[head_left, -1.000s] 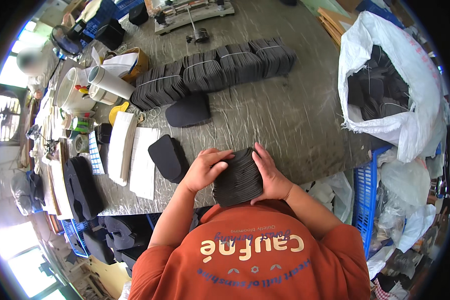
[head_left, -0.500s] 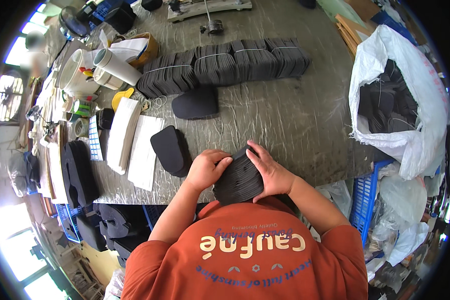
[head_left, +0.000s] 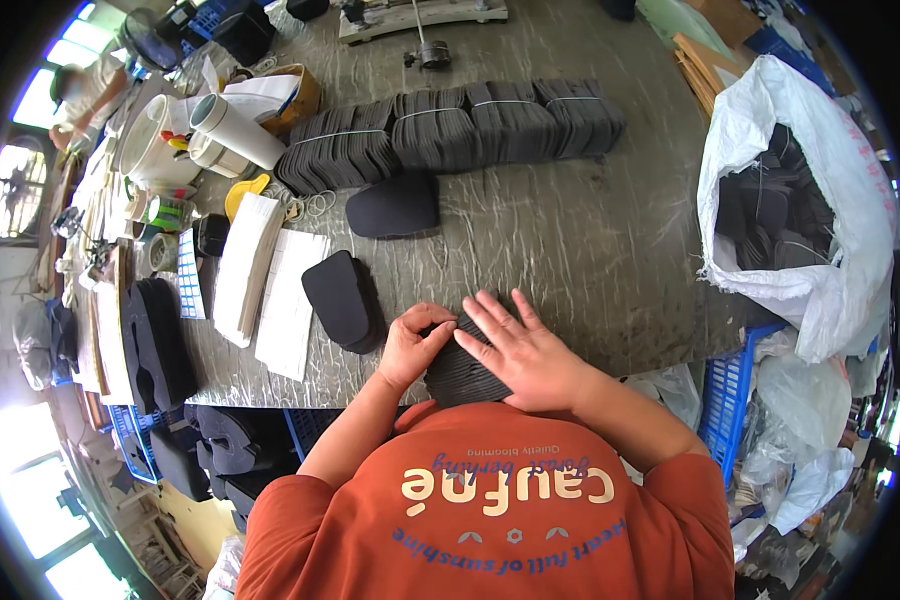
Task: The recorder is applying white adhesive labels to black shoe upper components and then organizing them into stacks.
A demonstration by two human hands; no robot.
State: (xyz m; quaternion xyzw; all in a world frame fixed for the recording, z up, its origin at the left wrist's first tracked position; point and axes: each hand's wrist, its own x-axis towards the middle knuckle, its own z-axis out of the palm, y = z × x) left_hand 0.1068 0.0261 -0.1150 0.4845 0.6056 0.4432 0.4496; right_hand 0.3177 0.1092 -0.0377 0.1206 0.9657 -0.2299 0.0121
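At the table's near edge, against my body, a stack of thin black pads (head_left: 462, 379) stands with its layered edges facing up. My left hand (head_left: 413, 345) is closed at its upper left side, thumb and curled fingers pressed together on the pads. My right hand (head_left: 526, 355) lies across the stack's right part, fingers stretched and spread, covering much of it. Farther left rests a pile of rounded black pads (head_left: 341, 298). Beyond it lies another black pad pile (head_left: 393, 206). Several bundles of black pads (head_left: 450, 130), tied with thin bands, form a long row behind.
A white woven sack (head_left: 715, 215) full of black pieces stands at the right, above a blue crate (head_left: 727, 400). Stacked white sheets (head_left: 247, 270), a white tube (head_left: 235, 132) and tubs crowd the left. Rubber bands (head_left: 317, 204) lie nearby. Another person (head_left: 90, 95) is at far left.
My right hand has moved left from the stack's right side onto its top, fingers now spread over it. The left hand stays at its side. A person has become visible at far left.
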